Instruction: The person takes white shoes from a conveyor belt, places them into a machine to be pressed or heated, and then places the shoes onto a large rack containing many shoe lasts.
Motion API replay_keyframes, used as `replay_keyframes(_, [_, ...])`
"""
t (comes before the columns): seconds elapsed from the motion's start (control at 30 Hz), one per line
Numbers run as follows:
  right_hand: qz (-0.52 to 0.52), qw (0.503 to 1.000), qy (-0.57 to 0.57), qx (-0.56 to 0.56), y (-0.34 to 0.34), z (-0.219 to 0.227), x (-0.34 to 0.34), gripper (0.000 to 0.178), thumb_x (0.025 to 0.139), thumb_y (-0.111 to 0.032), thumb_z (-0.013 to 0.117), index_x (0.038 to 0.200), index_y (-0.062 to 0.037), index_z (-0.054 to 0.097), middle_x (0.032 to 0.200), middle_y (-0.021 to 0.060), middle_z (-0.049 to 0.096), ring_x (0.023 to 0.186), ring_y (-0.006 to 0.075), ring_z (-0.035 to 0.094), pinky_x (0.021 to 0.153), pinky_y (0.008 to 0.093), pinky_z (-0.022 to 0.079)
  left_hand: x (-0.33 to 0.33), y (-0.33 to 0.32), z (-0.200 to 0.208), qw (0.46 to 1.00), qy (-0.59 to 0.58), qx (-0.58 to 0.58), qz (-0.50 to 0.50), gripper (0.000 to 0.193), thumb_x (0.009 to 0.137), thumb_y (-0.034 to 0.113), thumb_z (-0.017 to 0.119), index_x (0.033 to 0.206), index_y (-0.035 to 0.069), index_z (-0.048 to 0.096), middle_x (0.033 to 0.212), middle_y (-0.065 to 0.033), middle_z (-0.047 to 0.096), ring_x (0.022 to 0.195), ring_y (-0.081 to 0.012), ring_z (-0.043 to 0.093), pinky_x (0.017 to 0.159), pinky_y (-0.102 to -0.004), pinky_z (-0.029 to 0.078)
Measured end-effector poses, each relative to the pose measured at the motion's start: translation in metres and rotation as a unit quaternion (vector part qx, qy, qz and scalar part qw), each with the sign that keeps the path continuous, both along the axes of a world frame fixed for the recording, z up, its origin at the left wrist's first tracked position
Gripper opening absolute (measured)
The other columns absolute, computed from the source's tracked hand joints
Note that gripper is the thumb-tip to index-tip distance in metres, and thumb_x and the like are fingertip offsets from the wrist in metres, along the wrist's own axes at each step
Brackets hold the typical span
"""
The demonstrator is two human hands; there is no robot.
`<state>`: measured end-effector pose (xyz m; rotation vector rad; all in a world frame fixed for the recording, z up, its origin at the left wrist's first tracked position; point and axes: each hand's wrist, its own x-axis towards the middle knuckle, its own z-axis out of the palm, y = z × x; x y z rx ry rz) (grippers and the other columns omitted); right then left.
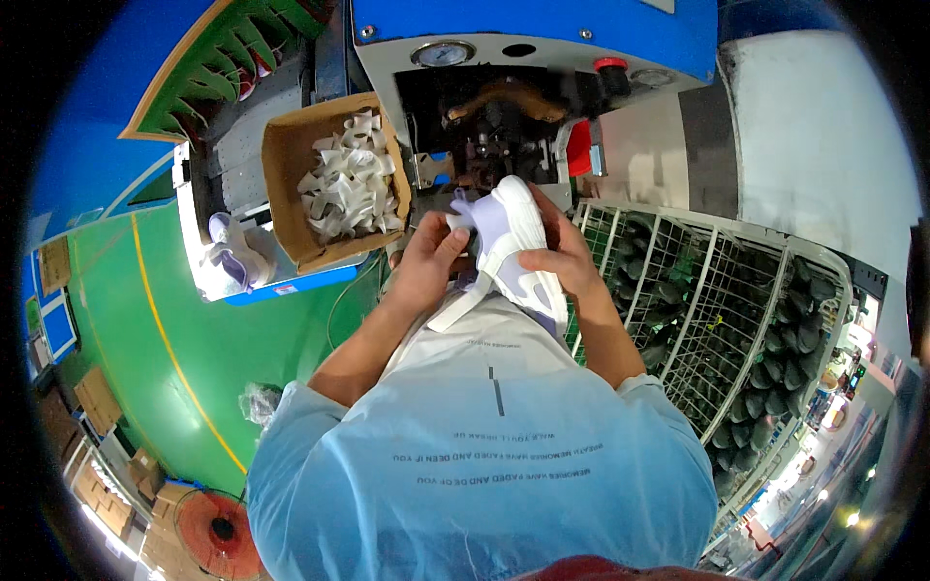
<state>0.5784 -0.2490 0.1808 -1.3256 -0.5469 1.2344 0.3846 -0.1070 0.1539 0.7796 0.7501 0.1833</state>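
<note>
On left, I see second shoe point(237, 257) on counter point(205, 279), box point(282, 198) heaped with white pieces point(351, 184) just beside it. Left hand point(426, 261) clamped on shoe point(504, 232) at its lavender edge; what fingertips pinch exactly, I cannot tell. Shoe sits between both hands, sole facing right, just below machine point(528, 34). Right hand point(569, 257) clamped on sole side. Farther right, rack point(715, 320) holds dark pieces point(780, 349).

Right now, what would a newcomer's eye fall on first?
The white and lilac shoe in the middle, gripped by the right hand, with the left hand at its left side. Then the cardboard box heaped with white pieces to the shoe's left, and the blue machine at the top.
</note>
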Motion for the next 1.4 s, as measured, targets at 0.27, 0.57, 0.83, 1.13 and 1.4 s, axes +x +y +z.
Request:
replay_keyframes(0.27, [-0.227, 0.970, -0.039, -0.082, 0.026, 0.005, 0.020, 0.083, 0.079, -0.014, 0.077, 0.155, -0.0070, 0.042, 0.138, 0.0135, 0.059, 0.120, 0.0254, 0.061, 0.103, 0.0366, 0.047, 0.001, -0.009, -0.007, 0.975, -0.104, 0.168, -0.105, 0.026, 0.107, 0.022, 0.055, 0.121, 0.001, 0.048, 0.101, -0.0037, 0.060, 0.093, -0.0113, 0.055, 0.086, -0.0277, 0.048])
replay_keyframes(0.57, [-0.007, 0.837, -0.462, -0.295, 0.091, 0.011, 0.040, 0.099, 0.072, -0.031, 0.084, 0.159, -0.0297, 0.036, 0.144, 0.0250, 0.055, 0.129, 0.0369, 0.058, 0.104, 0.0425, 0.049, 0.063, -0.002, -0.088, 0.975, -0.095, -0.197, -0.045, 0.036, 0.108, 0.031, 0.050, 0.136, 0.010, 0.039, 0.135, -0.0095, 0.052, 0.117, -0.0284, 0.058, 0.101, -0.0475, 0.047])
replay_keyframes(0.83, [-0.002, 0.677, -0.661, -0.325, 0.116, -0.048, 0.032, 0.089, 0.087, -0.040, 0.069, 0.162, -0.0281, 0.023, 0.130, 0.0349, 0.050, 0.108, 0.0497, 0.062, 0.084, 0.0540, 0.054, 0.050, 0.017, -0.117, 0.982, -0.014, -0.176, -0.066, 0.034, 0.106, 0.035, 0.053, 0.121, 0.005, 0.049, 0.122, -0.0149, 0.062, 0.108, -0.0305, 0.064, 0.095, -0.0450, 0.052])
replay_keyframes(1.13, [-0.073, 0.680, -0.702, -0.200, 0.099, -0.060, 0.027, 0.084, 0.088, -0.040, 0.074, 0.160, -0.0239, 0.033, 0.133, 0.0429, 0.049, 0.109, 0.0548, 0.062, 0.081, 0.0543, 0.057, -0.038, 0.089, -0.051, 0.976, 0.092, -0.069, 0.183, 0.041, 0.098, 0.040, 0.066, 0.109, 0.001, 0.059, 0.087, -0.0094, 0.068, 0.076, -0.0199, 0.068, 0.071, -0.0340, 0.057])
replay_keyframes(1.4, [-0.126, 0.624, -0.770, -0.049, 0.052, -0.053, -0.002, 0.082, 0.089, -0.032, 0.076, 0.156, -0.0040, 0.037, 0.140, 0.0327, 0.049, 0.110, 0.0513, 0.061, 0.084, 0.0536, 0.056, 0.001, 0.055, -0.076, 0.990, 0.039, 0.086, -0.103, 0.069, 0.095, 0.061, 0.060, 0.116, -0.005, 0.068, 0.094, -0.0143, 0.072, 0.081, -0.0221, 0.069, 0.073, -0.0333, 0.056])
